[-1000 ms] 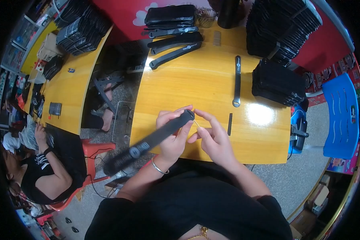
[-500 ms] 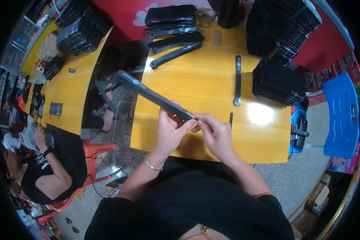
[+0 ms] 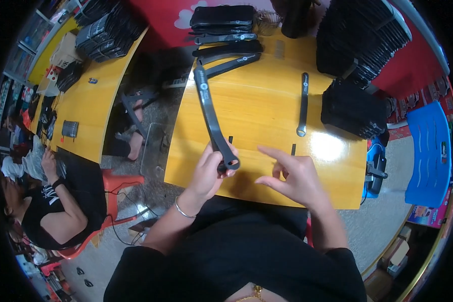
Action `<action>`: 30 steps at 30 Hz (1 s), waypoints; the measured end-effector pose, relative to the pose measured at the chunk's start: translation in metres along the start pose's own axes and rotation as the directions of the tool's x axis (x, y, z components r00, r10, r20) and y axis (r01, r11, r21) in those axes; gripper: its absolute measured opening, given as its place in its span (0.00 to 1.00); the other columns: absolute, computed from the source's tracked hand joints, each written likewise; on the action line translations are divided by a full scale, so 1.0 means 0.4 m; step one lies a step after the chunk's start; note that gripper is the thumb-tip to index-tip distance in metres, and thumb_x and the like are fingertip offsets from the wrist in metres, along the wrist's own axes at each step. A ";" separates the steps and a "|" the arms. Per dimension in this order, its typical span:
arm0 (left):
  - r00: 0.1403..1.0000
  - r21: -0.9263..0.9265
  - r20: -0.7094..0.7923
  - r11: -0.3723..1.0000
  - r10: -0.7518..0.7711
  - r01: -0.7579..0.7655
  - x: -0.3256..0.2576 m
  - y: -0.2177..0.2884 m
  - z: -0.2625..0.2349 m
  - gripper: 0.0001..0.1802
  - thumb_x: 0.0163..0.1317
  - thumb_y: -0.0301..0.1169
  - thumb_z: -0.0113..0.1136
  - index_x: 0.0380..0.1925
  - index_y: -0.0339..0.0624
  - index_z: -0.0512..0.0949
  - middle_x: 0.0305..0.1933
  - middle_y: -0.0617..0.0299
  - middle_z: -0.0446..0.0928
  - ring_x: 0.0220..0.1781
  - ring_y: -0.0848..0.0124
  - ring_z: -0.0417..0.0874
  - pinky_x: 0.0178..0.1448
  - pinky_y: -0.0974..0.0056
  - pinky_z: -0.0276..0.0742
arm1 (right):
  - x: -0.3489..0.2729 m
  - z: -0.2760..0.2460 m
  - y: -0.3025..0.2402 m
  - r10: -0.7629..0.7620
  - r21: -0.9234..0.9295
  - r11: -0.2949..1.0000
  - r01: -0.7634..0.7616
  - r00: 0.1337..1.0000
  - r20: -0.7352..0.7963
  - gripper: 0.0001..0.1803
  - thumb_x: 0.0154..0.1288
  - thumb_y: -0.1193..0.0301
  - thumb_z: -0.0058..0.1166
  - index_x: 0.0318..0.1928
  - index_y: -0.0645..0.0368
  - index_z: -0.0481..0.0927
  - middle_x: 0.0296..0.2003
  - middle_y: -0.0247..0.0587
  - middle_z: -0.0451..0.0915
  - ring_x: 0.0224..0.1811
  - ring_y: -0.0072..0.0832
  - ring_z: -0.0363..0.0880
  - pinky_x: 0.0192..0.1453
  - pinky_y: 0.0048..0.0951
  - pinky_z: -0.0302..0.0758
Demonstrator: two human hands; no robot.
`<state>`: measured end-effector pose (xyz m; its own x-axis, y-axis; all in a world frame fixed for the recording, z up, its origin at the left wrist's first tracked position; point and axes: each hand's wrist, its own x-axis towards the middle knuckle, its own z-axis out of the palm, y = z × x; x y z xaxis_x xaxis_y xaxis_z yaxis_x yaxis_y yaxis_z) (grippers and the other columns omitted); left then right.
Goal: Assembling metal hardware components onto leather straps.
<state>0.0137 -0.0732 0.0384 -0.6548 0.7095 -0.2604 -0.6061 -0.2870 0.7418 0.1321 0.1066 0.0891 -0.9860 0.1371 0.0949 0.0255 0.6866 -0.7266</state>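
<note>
One flat black strap (image 3: 210,111) is above the wood-grain table (image 3: 256,110) in the head view, long axis running toward the table's far left; its rounded, holed end points nearward. Left hand (image 3: 203,173): fingers gripping beside that end. Right hand (image 3: 301,180): thumb and forefinger wide apart.

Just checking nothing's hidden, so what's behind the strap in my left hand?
Behind the strap are the yellow table and, at the strap's far end, other straps. It seems to cover one's tip; anything behind it cannot be seen.
</note>
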 end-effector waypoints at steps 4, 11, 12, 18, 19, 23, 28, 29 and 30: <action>0.990 0.113 -0.093 0.987 -0.105 0.115 -0.007 -0.015 0.052 0.07 0.71 0.31 0.39 0.45 0.44 0.65 0.30 0.62 0.68 0.24 0.77 0.67 0.25 0.75 0.60 | 0.020 0.081 -0.019 -0.237 0.044 0.965 0.258 0.932 -0.274 0.22 0.50 0.68 0.69 0.48 0.56 0.82 0.25 0.41 0.80 0.30 0.31 0.80 0.32 0.24 0.76; 0.781 0.445 0.365 0.832 -0.507 0.332 -0.060 0.076 -0.145 0.09 0.71 0.30 0.43 0.47 0.39 0.62 0.28 0.71 0.61 0.23 0.84 0.59 0.25 0.79 0.56 | 0.063 -0.046 0.087 0.123 0.282 0.958 0.043 0.829 -0.545 0.09 0.64 0.82 0.42 0.35 0.65 0.79 0.34 0.39 0.83 0.32 0.24 0.79 0.38 0.21 0.74; 0.786 0.461 0.322 0.812 -0.528 0.357 -0.084 0.092 -0.204 0.09 0.70 0.30 0.44 0.46 0.39 0.62 0.27 0.71 0.61 0.24 0.84 0.59 0.25 0.79 0.55 | 0.075 -0.108 0.089 0.112 0.311 0.943 0.116 0.772 -0.626 0.09 0.68 0.77 0.44 0.38 0.64 0.80 0.36 0.41 0.83 0.36 0.24 0.80 0.43 0.22 0.75; 0.713 0.451 0.349 0.776 -0.609 0.441 -0.113 0.165 -0.275 0.10 0.68 0.27 0.45 0.47 0.37 0.63 0.27 0.71 0.60 0.23 0.84 0.58 0.24 0.79 0.54 | 0.110 -0.186 0.089 0.210 0.383 0.898 0.216 0.553 -0.806 0.09 0.70 0.72 0.49 0.42 0.63 0.80 0.37 0.39 0.83 0.37 0.16 0.78 0.41 0.15 0.72; 0.715 0.449 0.347 0.777 -0.606 0.441 -0.121 0.165 -0.298 0.10 0.68 0.27 0.45 0.47 0.37 0.63 0.27 0.71 0.60 0.23 0.84 0.58 0.24 0.79 0.54 | 0.116 -0.221 0.093 0.116 0.300 0.891 0.342 0.466 -0.877 0.08 0.69 0.74 0.49 0.44 0.63 0.79 0.38 0.42 0.83 0.38 0.19 0.81 0.40 0.15 0.74; 0.879 0.392 0.044 0.817 -0.476 0.423 -0.128 0.142 -0.365 0.10 0.68 0.29 0.42 0.46 0.39 0.64 0.25 0.68 0.61 0.21 0.82 0.60 0.23 0.77 0.54 | 0.158 -0.170 0.100 -0.313 -0.315 0.945 0.086 0.517 -0.797 0.13 0.57 0.84 0.56 0.41 0.57 0.83 0.34 0.39 0.84 0.30 0.24 0.82 0.33 0.23 0.77; 0.972 -0.044 0.163 0.983 -0.166 0.176 -0.053 0.081 -0.257 0.14 0.67 0.37 0.38 0.47 0.44 0.65 0.26 0.61 0.64 0.21 0.75 0.64 0.23 0.74 0.57 | 0.157 -0.043 0.196 -0.502 -0.576 0.805 0.140 0.677 -0.538 0.14 0.49 0.82 0.59 0.39 0.56 0.85 0.34 0.39 0.85 0.27 0.27 0.82 0.32 0.24 0.78; 0.981 -0.059 0.137 0.987 -0.137 0.146 -0.047 0.070 -0.239 0.14 0.67 0.37 0.38 0.47 0.43 0.65 0.27 0.61 0.65 0.22 0.74 0.65 0.23 0.74 0.57 | 0.154 -0.044 0.201 -0.499 -0.569 0.811 0.135 0.668 -0.552 0.15 0.49 0.82 0.59 0.39 0.57 0.85 0.35 0.39 0.85 0.27 0.27 0.82 0.32 0.24 0.78; 0.979 -0.032 0.154 0.989 -0.137 0.143 -0.042 0.064 -0.231 0.14 0.68 0.37 0.40 0.49 0.43 0.65 0.30 0.60 0.67 0.24 0.72 0.68 0.24 0.74 0.59 | 0.151 -0.052 0.200 -0.499 -0.570 0.811 0.135 0.669 -0.551 0.15 0.49 0.82 0.59 0.39 0.57 0.85 0.35 0.39 0.85 0.27 0.27 0.82 0.32 0.24 0.78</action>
<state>-0.0324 -0.1519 0.0046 -0.4883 0.8327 -0.2610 -0.7080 -0.2031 0.6764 0.0779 0.1847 0.0510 -0.5813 0.1429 0.8010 -0.0187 0.9819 -0.1887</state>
